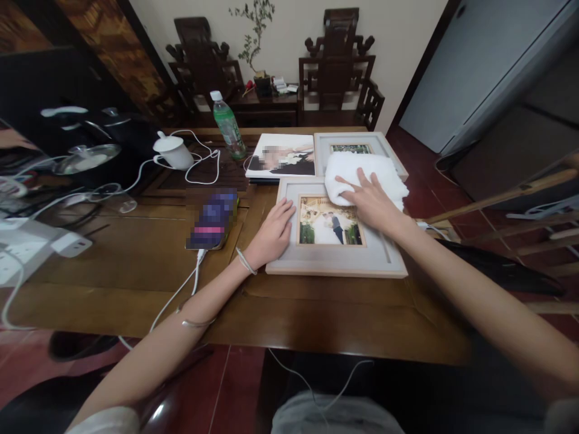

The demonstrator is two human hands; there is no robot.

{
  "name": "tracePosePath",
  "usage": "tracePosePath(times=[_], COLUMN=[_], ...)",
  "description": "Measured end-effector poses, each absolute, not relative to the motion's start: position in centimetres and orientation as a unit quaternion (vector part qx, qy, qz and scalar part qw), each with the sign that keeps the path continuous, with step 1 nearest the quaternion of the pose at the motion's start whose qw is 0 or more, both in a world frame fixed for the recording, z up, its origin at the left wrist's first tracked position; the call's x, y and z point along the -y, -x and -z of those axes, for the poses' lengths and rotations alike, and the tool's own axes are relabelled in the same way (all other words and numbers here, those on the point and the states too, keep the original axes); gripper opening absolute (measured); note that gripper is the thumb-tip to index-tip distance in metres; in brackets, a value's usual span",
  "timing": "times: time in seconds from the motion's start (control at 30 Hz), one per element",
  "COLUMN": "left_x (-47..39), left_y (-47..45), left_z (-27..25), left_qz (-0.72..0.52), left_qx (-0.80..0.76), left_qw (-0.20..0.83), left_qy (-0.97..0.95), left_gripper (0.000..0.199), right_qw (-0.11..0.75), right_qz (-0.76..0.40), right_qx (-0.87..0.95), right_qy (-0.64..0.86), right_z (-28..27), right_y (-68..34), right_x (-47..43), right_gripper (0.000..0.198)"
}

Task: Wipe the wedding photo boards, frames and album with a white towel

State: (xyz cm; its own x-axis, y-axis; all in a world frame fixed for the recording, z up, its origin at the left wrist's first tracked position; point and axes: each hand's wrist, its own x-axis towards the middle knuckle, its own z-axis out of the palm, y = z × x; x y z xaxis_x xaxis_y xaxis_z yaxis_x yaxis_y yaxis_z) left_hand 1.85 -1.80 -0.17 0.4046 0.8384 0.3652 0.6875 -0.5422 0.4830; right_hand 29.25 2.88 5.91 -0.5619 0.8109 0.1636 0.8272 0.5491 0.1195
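Observation:
A pale wooden picture frame with a couple's photo at its centre lies flat on the table. My left hand rests on its left edge, fingers stretched out and holding nothing. Over the frame's upper right part, my right hand presses a folded white towel, its fingers spread and partly sunk into the cloth. The towel also overlaps a second similar frame behind, whose picture is mostly covered. Left of that frame lies a white-topped photo panel, stacked on something dark.
Left of my left hand, a phone lies plugged into a white cable. Farther back stand a green-labelled bottle and a white lidded cup. A power strip, loose cables and a dark pot occupy the table's left side.

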Motion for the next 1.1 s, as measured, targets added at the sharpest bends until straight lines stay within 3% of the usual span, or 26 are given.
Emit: tracePosePath(times=[0.53, 0.93, 1.1], left_x=[1.8, 1.9, 2.0], left_y=[-1.7, -1.7, -1.8], left_z=[-0.1, -0.2, -0.1], left_qz=[-0.267, -0.261, -0.269], left_qx=[-0.47, -0.456, -0.461], left_qw=[0.121, 0.11, 0.111], left_qy=[-0.833, -0.844, -0.838], left_gripper=[0.047, 0.046, 0.046], right_qw=[-0.058, 0.047, 0.014], right_qz=[-0.007, 0.083, 0.098], right_qx=[0.918, 0.881, 0.875], right_qy=[0.393, 0.463, 0.473], right_z=[-7.7, -5.4, -5.3], right_y=[-27.3, -27.9, -27.6], right_x=[13.7, -0.5, -2.0], right_gripper=[0.062, 0.059, 0.057])
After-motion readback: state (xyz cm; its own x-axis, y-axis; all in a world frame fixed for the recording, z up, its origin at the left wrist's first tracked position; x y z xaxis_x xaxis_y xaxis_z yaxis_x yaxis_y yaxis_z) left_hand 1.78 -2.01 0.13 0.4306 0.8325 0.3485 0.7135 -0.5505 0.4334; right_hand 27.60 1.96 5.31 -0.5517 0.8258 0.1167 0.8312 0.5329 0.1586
